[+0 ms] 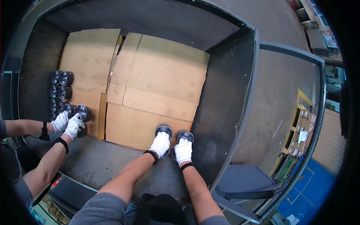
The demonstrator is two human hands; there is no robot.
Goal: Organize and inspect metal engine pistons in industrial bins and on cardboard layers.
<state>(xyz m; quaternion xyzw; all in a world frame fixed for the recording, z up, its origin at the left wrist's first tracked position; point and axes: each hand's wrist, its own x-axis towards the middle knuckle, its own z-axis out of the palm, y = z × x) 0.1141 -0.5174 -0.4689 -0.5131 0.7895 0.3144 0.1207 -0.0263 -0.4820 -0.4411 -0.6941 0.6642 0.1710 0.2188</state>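
My left hand (161, 144), in a white glove, grips a dark metal piston (163, 129) at the near right of the cardboard. Beside it my right hand (183, 151), gloved too, is closed on another dark piston (186, 134), near the bin's right wall. Fingers of both hands reach down into the round pieces, so their tips are hidden. More dark rounded metal shows below both hands; whether it belongs to the same pistons I cannot tell. Both pistons are at the cardboard's near edge.
Flattened cardboard (161, 75) lines the dark metal bin (228, 93). Several pistons (65, 92) stand in rows along the left wall. There, a co-worker's gloved hands (74, 125) handle more pistons. A metal rail frame (323, 86) and stacked cartons (301, 129) are beyond the right wall.
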